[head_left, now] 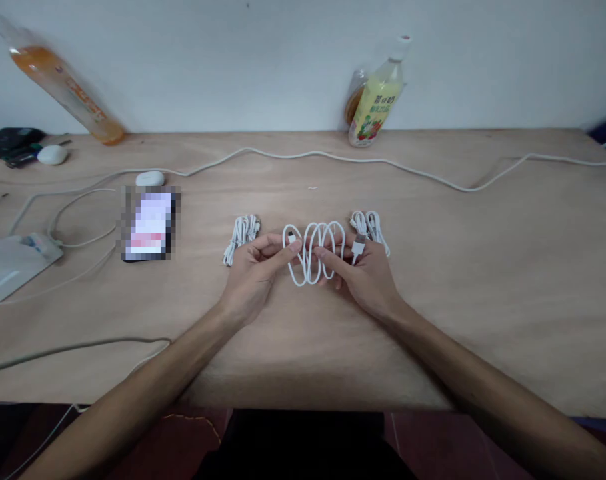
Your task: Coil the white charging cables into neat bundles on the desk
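Observation:
A white USB cable (317,252), looped into several coils, lies between my two hands at the middle of the wooden table (483,280). My left hand (255,270) pinches the coils' left side near a small plug. My right hand (365,275) pinches the right side, with the USB plug sticking up between its fingers. A bundled white cable (240,235) lies just left of my left hand. Another bundled white cable (371,224) lies just behind my right hand.
A phone (150,225) lies at the left, with a white earbud case (149,178) behind it. A long white cord (333,157) runs across the back. A yellow drink bottle (377,100) and an orange bottle (67,90) stand by the wall. Papers (7,263) sit far left.

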The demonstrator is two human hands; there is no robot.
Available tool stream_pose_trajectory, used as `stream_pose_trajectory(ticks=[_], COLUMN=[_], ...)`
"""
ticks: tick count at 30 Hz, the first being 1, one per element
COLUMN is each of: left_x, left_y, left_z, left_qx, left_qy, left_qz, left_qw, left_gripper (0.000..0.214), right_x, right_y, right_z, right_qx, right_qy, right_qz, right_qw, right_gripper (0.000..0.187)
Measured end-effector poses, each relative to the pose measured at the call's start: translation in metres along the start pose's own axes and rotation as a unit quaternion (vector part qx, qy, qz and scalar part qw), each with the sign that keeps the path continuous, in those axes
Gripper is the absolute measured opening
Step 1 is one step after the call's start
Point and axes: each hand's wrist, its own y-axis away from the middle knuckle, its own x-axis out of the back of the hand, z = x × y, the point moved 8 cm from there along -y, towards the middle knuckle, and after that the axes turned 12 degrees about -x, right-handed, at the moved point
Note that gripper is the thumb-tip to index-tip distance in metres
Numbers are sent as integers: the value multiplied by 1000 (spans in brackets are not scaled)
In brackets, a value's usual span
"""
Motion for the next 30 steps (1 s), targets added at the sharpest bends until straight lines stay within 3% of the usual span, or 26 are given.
stream_pose_trajectory(ticks=[5, 14, 23, 30], left_x=[-1, -3, -8, -9], left_y=[0, 1, 4, 4], left_z=[2, 9, 6, 8], left_qx=[1, -11, 12, 11], left_qy=[16, -22, -56, -84], left_qz=[0, -34, -58, -55], left_qw=[1000, 999, 997, 995], left_gripper=[26, 21, 26, 26], right_x=[0, 10, 6, 6], right_y=[2, 2, 1, 0], right_z=[-7, -16, -12, -11], right_qx=[19, 48, 22, 31], right_qy=[22, 37, -3, 25], right_qz=[0, 54, 24, 22], right_qw=[1000, 997, 999, 999], right_gripper=[32, 29, 34, 31])
